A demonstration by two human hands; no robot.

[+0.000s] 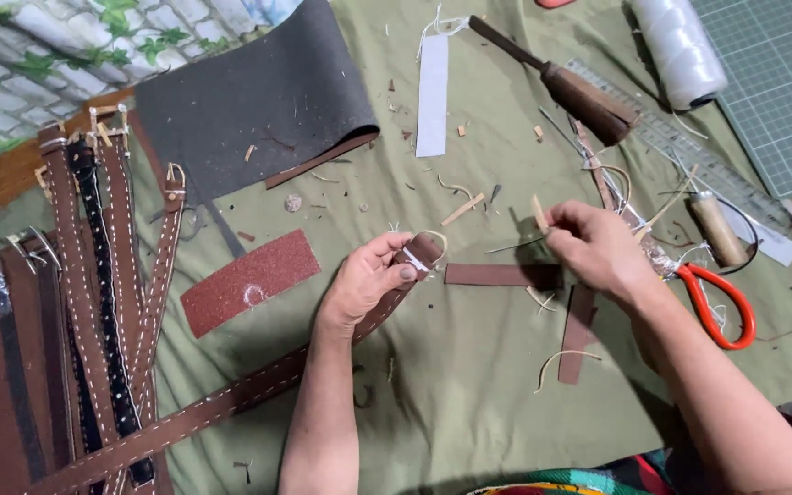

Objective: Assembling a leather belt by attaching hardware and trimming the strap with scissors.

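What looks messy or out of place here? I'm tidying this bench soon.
Pale leather trimmings and thread ends lie scattered across the green cloth around both hands. The red-handled scissors sit half buried in scraps beside the right hand.

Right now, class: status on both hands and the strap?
Left hand grips brown stitched strap at its end. Right hand pinches thin strip. Leather offcut between them.

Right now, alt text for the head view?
Left hand pinches the end of a stitched brown leather strap; right hand holds a thin pale strip. Red-handled scissors, finished belts and leather scraps lie on green cloth.
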